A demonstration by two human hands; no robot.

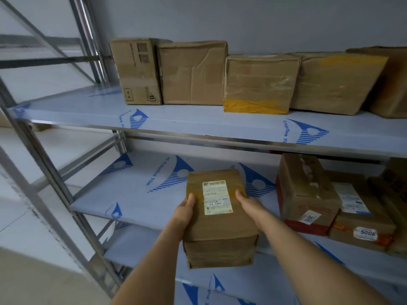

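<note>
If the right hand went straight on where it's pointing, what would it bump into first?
Probably nothing soon: the right hand, gripping the parcel, points over a bare stretch of the middle shelf. The way looks free back to the wall, though depth is hard to judge.

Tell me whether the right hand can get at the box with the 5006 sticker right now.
Probably not yet: the right hand helps hold the parcel. Nothing blocks the 5006 box itself.

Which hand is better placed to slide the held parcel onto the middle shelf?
Left, probably. The left hand grips the brown taped cardboard parcel on the side facing bare blue-printed shelf; the right hand holds the side nearest the red-edged cardboard box, so it has less room.
</note>
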